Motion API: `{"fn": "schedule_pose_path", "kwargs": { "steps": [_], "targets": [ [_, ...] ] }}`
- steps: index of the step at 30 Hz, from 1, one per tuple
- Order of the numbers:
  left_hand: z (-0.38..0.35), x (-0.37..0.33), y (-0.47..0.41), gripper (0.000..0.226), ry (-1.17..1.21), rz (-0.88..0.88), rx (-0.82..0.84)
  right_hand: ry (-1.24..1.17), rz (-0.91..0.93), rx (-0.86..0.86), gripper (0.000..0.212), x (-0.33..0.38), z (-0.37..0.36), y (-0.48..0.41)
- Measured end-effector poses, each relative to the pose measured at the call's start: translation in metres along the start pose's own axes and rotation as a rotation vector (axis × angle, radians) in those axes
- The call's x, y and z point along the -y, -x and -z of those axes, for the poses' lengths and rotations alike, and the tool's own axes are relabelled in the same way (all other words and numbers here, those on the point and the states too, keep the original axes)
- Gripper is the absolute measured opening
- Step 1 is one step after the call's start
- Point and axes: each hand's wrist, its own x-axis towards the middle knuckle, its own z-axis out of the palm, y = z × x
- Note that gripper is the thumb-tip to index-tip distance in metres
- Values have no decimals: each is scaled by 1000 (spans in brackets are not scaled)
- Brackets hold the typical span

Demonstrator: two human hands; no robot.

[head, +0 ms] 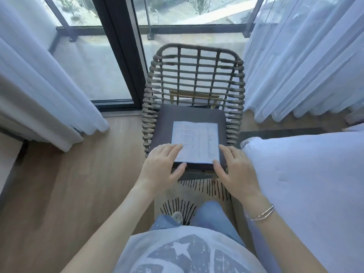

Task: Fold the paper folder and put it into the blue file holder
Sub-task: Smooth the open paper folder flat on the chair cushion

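Observation:
A white printed sheet of paper lies flat on a blue file holder, of which only a thin blue border shows around the sheet. Both rest on the dark grey cushion of a wicker chair. My left hand hovers at the paper's near left corner, fingers spread, fingertips over its edge. My right hand is spread beside the near right corner, its thumb at the paper's front edge. Neither hand grips anything.
The wicker chair stands against a glass balcony door. White curtains hang on both sides. A bed with white bedding is close on the right. A striped rug and wood floor lie below.

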Motion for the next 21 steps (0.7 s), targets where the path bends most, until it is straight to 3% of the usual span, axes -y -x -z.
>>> {"fn": "schedule_pose_path", "kwargs": {
  "steps": [13,21],
  "targets": [
    [-34,27,-153,47,11,124,66,59,23,124,47,-58,0,-167],
    [-28,29,-255,45,4,84,-22,95,177,3,48,-89,13,-266]
  ]
}}
